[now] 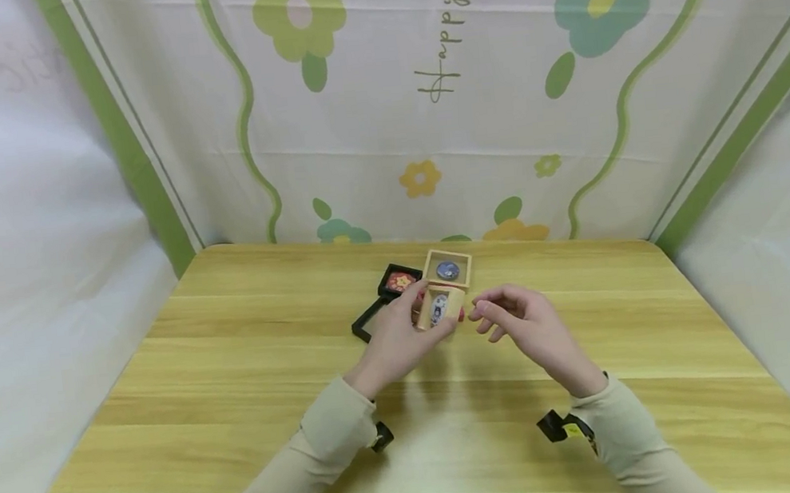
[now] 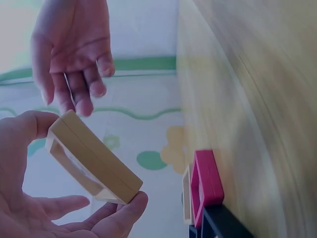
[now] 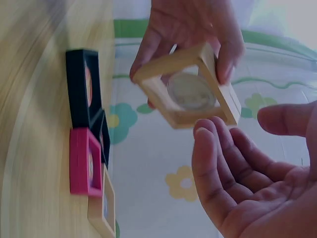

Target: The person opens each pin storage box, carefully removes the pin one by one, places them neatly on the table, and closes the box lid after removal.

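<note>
A pale wooden frame [image 2: 94, 156] was being held up off the table [image 1: 240, 423] by the left hand [image 1: 393, 339], gripped by its edges between thumb and fingers; inside it a round disc [image 3: 190, 91] could be seen. Nothing was grasped by the right hand [image 1: 531, 337], which was held with loosely bent fingers just to the right of the raised piece; whether it was brushed by a fingertip could not be told.

Beyond the hands, other frames were left lying on the table. A black frame [image 1: 403, 268] with a red disc [image 1: 400, 281] was set just past the left fingertips, and a second black frame [image 1: 367, 314] was partly covered by that hand, at its left. A pink frame [image 3: 79, 168] was mostly hidden behind the held piece in the head view, and farther out another wooden frame [image 1: 448, 253] with a blue disc [image 1: 447, 271] was placed.

The step in hand was judged to be the handling of the held frame in mid-air, either for showing or for a change of grip. For a handover, the right fingers would need to be closed on the free edge before the left grip was eased.
</note>
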Motion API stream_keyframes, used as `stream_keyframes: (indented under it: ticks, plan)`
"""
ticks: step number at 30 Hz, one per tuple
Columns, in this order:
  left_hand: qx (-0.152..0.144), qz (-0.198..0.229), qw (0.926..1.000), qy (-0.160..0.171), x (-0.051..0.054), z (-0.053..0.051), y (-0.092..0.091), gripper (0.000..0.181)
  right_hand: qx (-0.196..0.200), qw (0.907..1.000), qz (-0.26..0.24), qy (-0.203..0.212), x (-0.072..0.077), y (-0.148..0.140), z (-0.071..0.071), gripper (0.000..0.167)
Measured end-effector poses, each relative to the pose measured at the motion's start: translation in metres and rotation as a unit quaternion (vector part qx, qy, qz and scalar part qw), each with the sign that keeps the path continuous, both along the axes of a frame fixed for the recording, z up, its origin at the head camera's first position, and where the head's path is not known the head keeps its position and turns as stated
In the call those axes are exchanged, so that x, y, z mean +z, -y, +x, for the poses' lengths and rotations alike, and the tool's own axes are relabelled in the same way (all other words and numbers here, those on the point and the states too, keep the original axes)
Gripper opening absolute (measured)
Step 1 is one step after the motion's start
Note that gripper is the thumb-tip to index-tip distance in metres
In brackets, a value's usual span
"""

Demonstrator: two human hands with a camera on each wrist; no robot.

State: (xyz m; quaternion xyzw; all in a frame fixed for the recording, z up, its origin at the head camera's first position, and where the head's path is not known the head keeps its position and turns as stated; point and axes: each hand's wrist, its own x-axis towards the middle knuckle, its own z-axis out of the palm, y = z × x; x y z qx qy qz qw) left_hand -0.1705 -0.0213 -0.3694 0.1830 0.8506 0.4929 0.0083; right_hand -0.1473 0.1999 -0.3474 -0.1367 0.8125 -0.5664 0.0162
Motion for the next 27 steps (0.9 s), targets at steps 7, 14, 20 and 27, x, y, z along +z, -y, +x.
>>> stream_keyframes:
  ticks: [7, 14, 20, 27]
  plan:
    - [-0.011, 0.004, 0.9998, 0.014, 0.002, 0.003, -0.001, 0.072, 0.013, 0.9984, -0.052, 0.015, 0.002, 0.012, 0.002, 0.031]
    - [-0.023, 0.025, 0.9987, 0.037, 0.004, 0.006, 0.000, 0.073, 0.002, 0.9966, -0.063, 0.053, -0.002, 0.016, 0.000, 0.029]
    - [-0.042, 0.031, 0.9979, 0.039, 0.002, 0.004, 0.001, 0.075, 0.018, 0.9948, -0.083, 0.055, -0.005, 0.017, 0.000, 0.024]
    - [-0.069, 0.060, 0.9948, 0.046, 0.001, 0.001, 0.004, 0.078, 0.042, 0.9956, -0.075, 0.037, -0.006, 0.017, 0.000, 0.018]
